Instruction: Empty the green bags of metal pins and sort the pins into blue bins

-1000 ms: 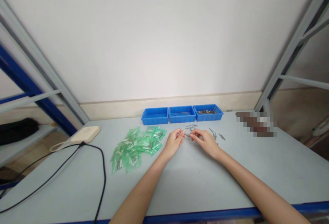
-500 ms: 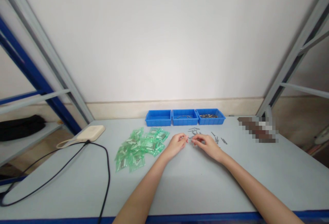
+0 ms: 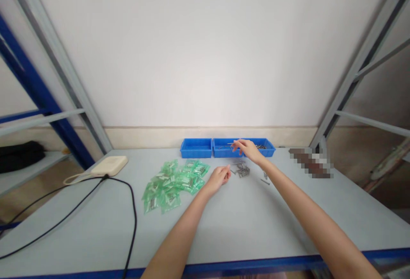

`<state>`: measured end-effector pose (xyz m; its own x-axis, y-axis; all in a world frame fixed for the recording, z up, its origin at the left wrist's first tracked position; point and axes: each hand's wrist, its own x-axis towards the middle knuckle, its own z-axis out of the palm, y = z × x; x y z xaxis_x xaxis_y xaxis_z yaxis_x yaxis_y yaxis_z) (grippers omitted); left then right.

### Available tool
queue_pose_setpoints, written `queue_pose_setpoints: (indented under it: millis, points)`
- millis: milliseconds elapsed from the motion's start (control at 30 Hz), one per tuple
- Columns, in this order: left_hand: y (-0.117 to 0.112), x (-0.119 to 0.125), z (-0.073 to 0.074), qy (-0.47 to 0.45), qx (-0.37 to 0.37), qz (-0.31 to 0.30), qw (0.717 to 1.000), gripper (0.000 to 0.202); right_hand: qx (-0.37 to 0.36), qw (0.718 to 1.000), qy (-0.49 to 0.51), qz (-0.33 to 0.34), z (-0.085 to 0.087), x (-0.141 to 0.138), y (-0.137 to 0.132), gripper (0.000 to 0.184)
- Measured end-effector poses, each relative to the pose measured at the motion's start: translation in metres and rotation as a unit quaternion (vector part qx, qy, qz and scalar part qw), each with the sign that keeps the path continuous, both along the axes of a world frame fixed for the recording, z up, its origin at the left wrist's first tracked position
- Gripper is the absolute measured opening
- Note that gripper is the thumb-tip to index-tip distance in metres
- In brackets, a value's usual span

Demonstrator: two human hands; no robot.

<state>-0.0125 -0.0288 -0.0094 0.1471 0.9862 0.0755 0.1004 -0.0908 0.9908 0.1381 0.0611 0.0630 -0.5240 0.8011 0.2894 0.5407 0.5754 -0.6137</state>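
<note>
My right hand (image 3: 246,147) is raised over the middle blue bin (image 3: 222,154), its fingers pinched on a thin metal screw. A few screws lie inside that bin. My left hand (image 3: 219,177) rests low over the table with its fingers curled closed; what they hold, if anything, is hidden. Just right of it lies a loose pile of grey screws (image 3: 242,170). A few more screws (image 3: 265,181) lie further right, partly behind my right forearm. Left of my left hand is a heap of green plastic bags (image 3: 173,183) with small metal pieces inside.
The left blue bin (image 3: 196,153) holds nothing visible. The right blue bin (image 3: 270,151) contains many small metal pieces, partly covered by my right hand. A cream box (image 3: 110,166) and black cable (image 3: 133,210) lie at left. A blurred brown object (image 3: 310,164) is at right.
My right hand has moved up and away from my left hand, to above the middle bin. My left hand stays by the pile, its fingers curled in. The view has shifted slightly.
</note>
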Motion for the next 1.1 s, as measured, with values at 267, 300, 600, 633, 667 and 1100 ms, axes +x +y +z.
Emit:
queue_pose_setpoints:
  millis: [267, 300, 600, 633, 667, 1100]
  points:
    - [-0.003, -0.005, -0.003, 0.03, 0.003, -0.009, 0.999, 0.049, 0.169, 0.96, -0.113, -0.19, -0.013, 0.034, 0.004, 0.033]
    - [-0.003, -0.005, -0.003, 0.036, 0.006, -0.01, 0.999, 0.049, 0.16, 0.958, -0.143, -0.188, -0.022, 0.048, 0.001, 0.032]
    - [-0.006, 0.0, 0.001, 0.046, 0.022, 0.008, 0.999, 0.044, 0.078, 0.916, -0.324, -0.225, -0.053, 0.107, -0.023, 0.032]
    - [-0.007, 0.0, 0.001, 0.047, 0.027, 0.007, 0.998, 0.044, 0.078, 0.918, -0.322, -0.215, -0.053, 0.104, -0.022, 0.029]
    - [-0.008, 0.0, 0.002, 0.049, 0.032, 0.008, 0.998, 0.043, 0.082, 0.92, -0.321, -0.209, -0.053, 0.101, -0.022, 0.026]
    - [-0.014, 0.001, 0.005, 0.072, 0.023, 0.038, 0.996, 0.033, 0.128, 0.932, -0.287, -0.182, -0.063, 0.081, -0.017, 0.015]
